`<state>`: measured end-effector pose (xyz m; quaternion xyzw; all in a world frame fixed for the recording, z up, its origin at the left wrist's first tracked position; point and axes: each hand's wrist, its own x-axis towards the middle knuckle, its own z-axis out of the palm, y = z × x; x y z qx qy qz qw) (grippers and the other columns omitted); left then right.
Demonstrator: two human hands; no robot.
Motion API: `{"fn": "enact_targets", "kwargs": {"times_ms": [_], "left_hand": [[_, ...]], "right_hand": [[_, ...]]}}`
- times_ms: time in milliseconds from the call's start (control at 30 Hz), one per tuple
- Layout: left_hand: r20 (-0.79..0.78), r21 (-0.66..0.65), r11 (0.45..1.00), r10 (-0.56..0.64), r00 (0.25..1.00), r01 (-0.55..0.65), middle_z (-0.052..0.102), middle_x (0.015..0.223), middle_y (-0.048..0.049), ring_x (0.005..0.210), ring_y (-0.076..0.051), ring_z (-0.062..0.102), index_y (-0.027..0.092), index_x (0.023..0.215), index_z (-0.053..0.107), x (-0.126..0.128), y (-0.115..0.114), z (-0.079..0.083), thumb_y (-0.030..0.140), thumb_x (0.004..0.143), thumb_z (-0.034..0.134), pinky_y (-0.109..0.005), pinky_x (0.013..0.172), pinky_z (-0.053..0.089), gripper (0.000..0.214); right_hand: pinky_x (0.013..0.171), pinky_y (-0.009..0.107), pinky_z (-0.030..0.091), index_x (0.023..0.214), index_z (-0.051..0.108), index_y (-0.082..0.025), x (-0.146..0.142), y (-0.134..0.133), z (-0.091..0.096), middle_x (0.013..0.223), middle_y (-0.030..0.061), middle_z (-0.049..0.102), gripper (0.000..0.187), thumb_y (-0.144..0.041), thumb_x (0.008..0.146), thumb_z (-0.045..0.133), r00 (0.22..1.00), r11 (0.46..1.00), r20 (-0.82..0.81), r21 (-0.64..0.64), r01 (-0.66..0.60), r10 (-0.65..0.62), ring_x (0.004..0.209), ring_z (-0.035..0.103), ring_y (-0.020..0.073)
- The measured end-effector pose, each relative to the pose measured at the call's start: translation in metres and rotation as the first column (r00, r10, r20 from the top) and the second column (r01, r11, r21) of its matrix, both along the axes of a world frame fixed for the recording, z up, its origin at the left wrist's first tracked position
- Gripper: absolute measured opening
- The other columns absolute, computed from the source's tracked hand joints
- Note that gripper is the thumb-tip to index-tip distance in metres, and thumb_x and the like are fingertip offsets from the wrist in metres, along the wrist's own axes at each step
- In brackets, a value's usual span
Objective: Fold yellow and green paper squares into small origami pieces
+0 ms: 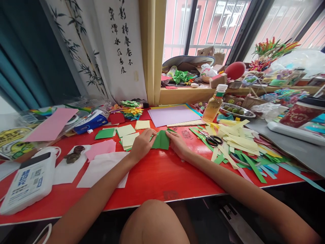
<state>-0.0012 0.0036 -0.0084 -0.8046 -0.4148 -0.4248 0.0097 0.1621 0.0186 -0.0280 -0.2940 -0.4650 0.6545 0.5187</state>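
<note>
A small piece of green paper (161, 141) with a crease down its middle is held just above the red table. My left hand (144, 142) pinches its left edge between thumb and fingers. At the opposite edge, my right hand (178, 143) grips it, thumb in front and fingers behind. Left of my left hand lie pale yellow paper squares (130, 140) and a green paper square (105, 133). To the right, black-handled scissors (213, 140) rest beside a heap of cut paper strips (240, 139).
Lilac paper sheets (171, 115) lie at the back, near a bottle of amber liquid (214, 105). White tissues (105, 169) and a white plastic box (29, 183) occupy the left. A layered paper piece (131, 109) stands behind. The red table's edge (167, 200) runs above my knee.
</note>
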Motion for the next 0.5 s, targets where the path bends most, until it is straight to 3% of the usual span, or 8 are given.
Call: {"fn": "enact_targets", "kwargs": {"times_ms": [67, 167, 500], "left_hand": [[-0.258, 0.193, 0.981, 0.030, 0.966, 0.021, 0.061, 0.096, -0.0067, 0.087, -0.017, 0.059, 0.016, 0.089, 0.053, -0.0017, -0.0008, -0.0003, 0.018, 0.087, 0.039, -0.028, 0.071, 0.048, 0.014], [-0.438, 0.333, 0.939, 0.078, 0.895, 0.081, 0.061, 0.101, -0.0084, 0.092, -0.019, 0.058, 0.015, 0.090, 0.052, -0.0031, -0.0009, -0.0007, 0.015, 0.087, 0.038, -0.029, 0.073, 0.049, 0.014], [-0.509, 0.276, 0.949, 0.008, 0.861, 0.154, 0.060, 0.105, -0.0098, 0.097, -0.020, 0.057, 0.015, 0.092, 0.055, -0.0064, -0.0005, 0.0012, 0.017, 0.089, 0.036, -0.031, 0.077, 0.049, 0.019]], "right_hand": [[0.063, 0.026, 0.045, 0.083, 0.063, -0.018, 0.0007, 0.0014, -0.0022, 0.075, 0.0015, 0.061, 0.025, -0.041, 0.073, 0.061, 1.000, 1.000, 0.004, -0.002, 0.008, -0.008, 0.066, 0.055, 0.0128], [0.057, 0.025, 0.043, 0.083, 0.063, -0.018, 0.0014, 0.0011, -0.0035, 0.068, -0.0001, 0.059, 0.027, -0.043, 0.071, 0.063, 1.000, 1.000, 0.020, -0.010, 0.012, -0.012, 0.057, 0.052, 0.0110], [0.056, 0.027, 0.044, 0.077, 0.062, -0.018, 0.0035, -0.0015, 0.0010, 0.060, -0.0002, 0.059, 0.026, -0.040, 0.066, 0.067, 0.998, 1.000, 0.052, -0.013, 0.025, -0.024, 0.056, 0.054, 0.0140]]}}
